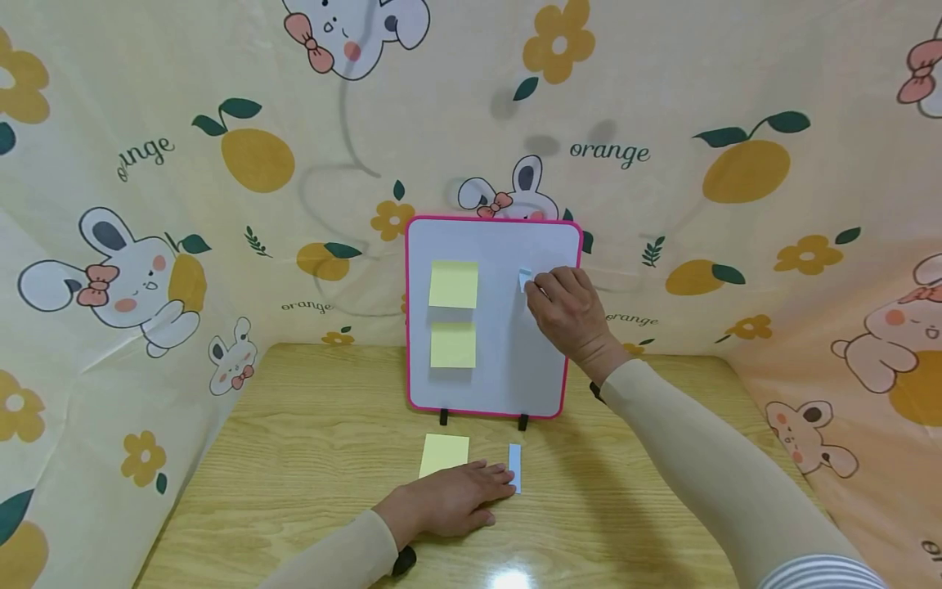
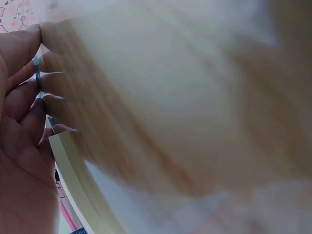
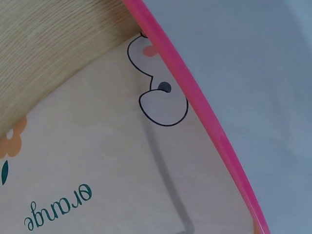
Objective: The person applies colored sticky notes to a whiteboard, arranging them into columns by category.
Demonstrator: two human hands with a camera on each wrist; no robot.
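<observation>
A small light-blue sticky note is pinched in the fingers of my right hand, held against or just before the upper right of a pink-framed whiteboard. Two yellow sticky notes, an upper one and a lower one, sit on the board's left half. My left hand lies on the table with its fingers extended, fingertips touching a narrow blue sticky-note strip. Beside that hand is a yellow sticky pad, partly covered by it; the left wrist view shows the pad's thick edge.
The board leans upright on two black feet on the wood-grain table. A patterned cloth with rabbits and oranges encloses the back and sides. In the right wrist view the board's pink edge passes close; the right hand is out of that view.
</observation>
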